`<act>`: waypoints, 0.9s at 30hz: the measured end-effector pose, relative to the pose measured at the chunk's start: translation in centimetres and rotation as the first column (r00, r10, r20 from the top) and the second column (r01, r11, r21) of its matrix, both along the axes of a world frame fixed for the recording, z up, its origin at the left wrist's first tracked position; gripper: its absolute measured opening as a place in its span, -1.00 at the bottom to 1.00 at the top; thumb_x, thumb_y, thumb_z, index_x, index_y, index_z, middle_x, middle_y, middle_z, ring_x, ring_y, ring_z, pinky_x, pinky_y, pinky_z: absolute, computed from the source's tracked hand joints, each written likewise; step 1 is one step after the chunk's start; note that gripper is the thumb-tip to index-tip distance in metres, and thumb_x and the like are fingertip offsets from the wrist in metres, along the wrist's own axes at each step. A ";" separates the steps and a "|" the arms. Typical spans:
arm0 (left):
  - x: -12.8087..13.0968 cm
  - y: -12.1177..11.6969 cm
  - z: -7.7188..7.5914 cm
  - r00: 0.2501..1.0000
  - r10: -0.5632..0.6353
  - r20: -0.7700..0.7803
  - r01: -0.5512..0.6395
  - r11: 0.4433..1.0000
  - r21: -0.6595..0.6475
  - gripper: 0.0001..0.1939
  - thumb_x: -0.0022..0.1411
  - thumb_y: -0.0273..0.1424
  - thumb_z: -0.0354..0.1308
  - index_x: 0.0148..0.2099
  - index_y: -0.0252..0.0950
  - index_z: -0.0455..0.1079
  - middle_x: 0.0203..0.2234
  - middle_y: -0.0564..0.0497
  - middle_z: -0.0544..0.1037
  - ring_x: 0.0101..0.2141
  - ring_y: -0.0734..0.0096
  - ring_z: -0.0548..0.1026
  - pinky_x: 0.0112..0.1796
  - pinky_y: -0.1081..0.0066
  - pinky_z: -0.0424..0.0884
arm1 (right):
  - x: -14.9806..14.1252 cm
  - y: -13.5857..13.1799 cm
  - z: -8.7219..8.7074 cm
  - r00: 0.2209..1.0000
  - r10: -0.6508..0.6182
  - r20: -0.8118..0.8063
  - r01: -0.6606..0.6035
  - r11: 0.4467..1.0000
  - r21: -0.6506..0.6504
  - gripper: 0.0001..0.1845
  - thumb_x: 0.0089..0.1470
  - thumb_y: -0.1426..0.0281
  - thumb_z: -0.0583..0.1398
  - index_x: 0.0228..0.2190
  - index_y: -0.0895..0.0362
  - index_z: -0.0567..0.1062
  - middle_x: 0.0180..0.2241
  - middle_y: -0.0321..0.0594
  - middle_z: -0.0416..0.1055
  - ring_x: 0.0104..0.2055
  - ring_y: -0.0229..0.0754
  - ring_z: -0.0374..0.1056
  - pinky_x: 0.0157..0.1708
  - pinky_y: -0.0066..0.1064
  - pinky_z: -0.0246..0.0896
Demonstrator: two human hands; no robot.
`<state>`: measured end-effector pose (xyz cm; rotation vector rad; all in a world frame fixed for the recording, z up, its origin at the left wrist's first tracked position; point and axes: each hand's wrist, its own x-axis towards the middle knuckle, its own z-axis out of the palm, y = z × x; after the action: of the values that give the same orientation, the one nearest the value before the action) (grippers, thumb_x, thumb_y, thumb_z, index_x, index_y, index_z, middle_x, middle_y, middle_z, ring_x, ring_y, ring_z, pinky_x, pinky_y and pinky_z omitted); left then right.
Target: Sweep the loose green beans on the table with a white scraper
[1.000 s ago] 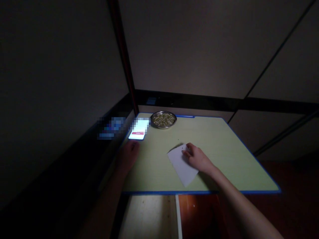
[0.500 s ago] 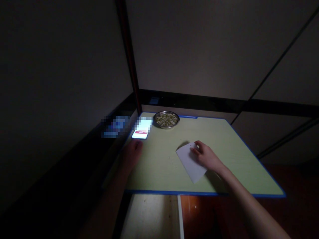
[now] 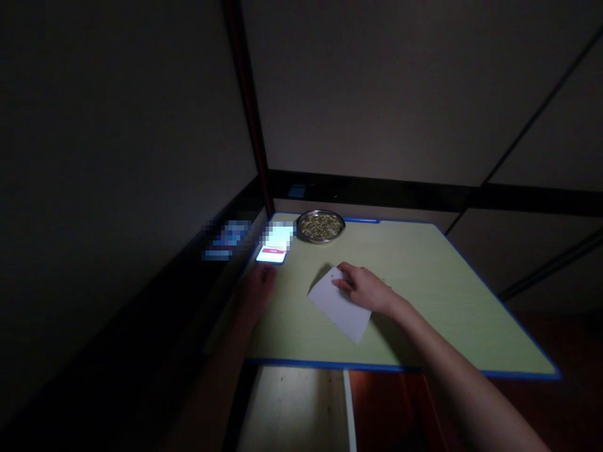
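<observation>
My right hand lies on a white sheet of paper in the middle of a pale green table with a blue rim; its fingers are laid on the sheet's far corner, pressing it down. My left hand rests in shadow at the table's left edge, just in front of a lit phone; its fingers are too dark to make out. A round metal bowl filled with small greenish beans stands at the far left of the table.
Walls close in on the left and behind, with a dark post in the corner and a dark rail along the back wall. Below the table's near edge shows a pale floor strip beside reddish floor.
My right hand has slid the paper to the left across the table, toward the phone side. The left hand stays by the phone. The view has shifted slightly.
</observation>
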<state>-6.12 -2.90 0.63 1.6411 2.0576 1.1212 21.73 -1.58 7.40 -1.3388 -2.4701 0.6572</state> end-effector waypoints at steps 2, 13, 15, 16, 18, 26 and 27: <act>0.0 0.0 0.1 0.999 0.021 0.047 -0.022 1.000 0.019 -0.71 0.22 -0.19 -0.03 -0.25 -0.28 0.39 -0.48 0.03 0.50 -0.42 0.32 0.45 -0.39 0.39 0.31 | -0.5 0.1 0.3 0.997 0.075 -0.004 -0.075 0.997 -0.017 -0.78 0.22 0.34 0.11 -0.13 0.14 0.43 -0.29 -0.10 0.52 -0.28 -0.16 0.39 -0.31 -0.43 0.11; 0.3 -0.2 0.4 0.997 0.035 0.066 -0.038 0.999 0.035 -0.76 0.20 -0.24 -0.02 -0.31 -0.28 0.38 -0.51 0.05 0.46 -0.43 0.36 0.41 -0.38 0.40 0.32 | -3.0 -0.8 1.2 0.932 0.362 0.027 -0.362 0.932 0.021 -0.76 0.24 0.24 0.14 -0.13 0.06 0.46 -0.25 -0.18 0.52 -0.29 -0.15 0.38 -0.30 -0.36 0.18; 0.2 -0.1 0.2 0.997 0.037 0.061 -0.038 0.999 0.030 -0.76 0.21 -0.24 -0.02 -0.32 -0.27 0.37 -0.51 0.05 0.46 -0.43 0.36 0.42 -0.37 0.40 0.33 | -3.4 -1.0 1.2 0.923 0.382 0.049 -0.383 0.923 0.032 -0.75 0.24 0.21 0.13 -0.12 0.05 0.47 -0.26 -0.19 0.52 -0.28 -0.14 0.39 -0.30 -0.36 0.19; 0.2 -0.1 0.1 0.998 0.032 0.063 -0.034 0.999 0.032 -0.76 0.22 -0.24 -0.03 -0.32 -0.27 0.37 -0.50 0.05 0.47 -0.42 0.36 0.42 -0.36 0.40 0.33 | -3.6 -1.1 1.1 0.921 0.386 0.059 -0.388 0.921 0.035 -0.74 0.24 0.20 0.13 -0.11 0.03 0.47 -0.27 -0.20 0.52 -0.28 -0.13 0.39 -0.31 -0.35 0.20; 0.1 0.0 -0.2 0.998 0.016 0.067 -0.019 0.999 0.044 -0.76 0.22 -0.25 -0.03 -0.31 -0.27 0.37 -0.48 0.03 0.49 -0.41 0.35 0.43 -0.35 0.38 0.34 | -3.9 -1.4 1.0 0.915 0.394 0.083 -0.398 0.917 0.036 -0.73 0.25 0.17 0.12 -0.11 0.01 0.48 -0.29 -0.21 0.53 -0.28 -0.12 0.40 -0.32 -0.34 0.20; -0.1 0.1 -0.5 0.997 0.007 0.079 -0.011 0.999 0.052 -0.77 0.23 -0.24 -0.02 -0.30 -0.25 0.38 -0.45 0.01 0.52 -0.39 0.33 0.44 -0.32 0.37 0.37 | -4.2 -1.9 0.4 0.894 0.444 0.065 -0.446 0.895 0.012 -0.72 0.25 0.16 0.12 -0.10 0.00 0.47 -0.24 -0.21 0.54 -0.23 -0.11 0.42 -0.28 -0.33 0.23; -0.1 0.1 -0.4 0.997 0.007 0.079 -0.011 0.999 0.051 -0.77 0.23 -0.24 -0.02 -0.31 -0.25 0.38 -0.45 0.01 0.52 -0.39 0.32 0.44 -0.32 0.37 0.37 | -4.2 -1.8 0.3 0.895 0.443 0.049 -0.443 0.896 0.001 -0.73 0.25 0.16 0.12 -0.10 0.01 0.47 -0.23 -0.21 0.53 -0.23 -0.12 0.42 -0.27 -0.33 0.23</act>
<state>-6.18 -2.80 0.18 1.5859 2.0048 1.2309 17.53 -3.42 7.71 -0.7872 -2.8401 0.7062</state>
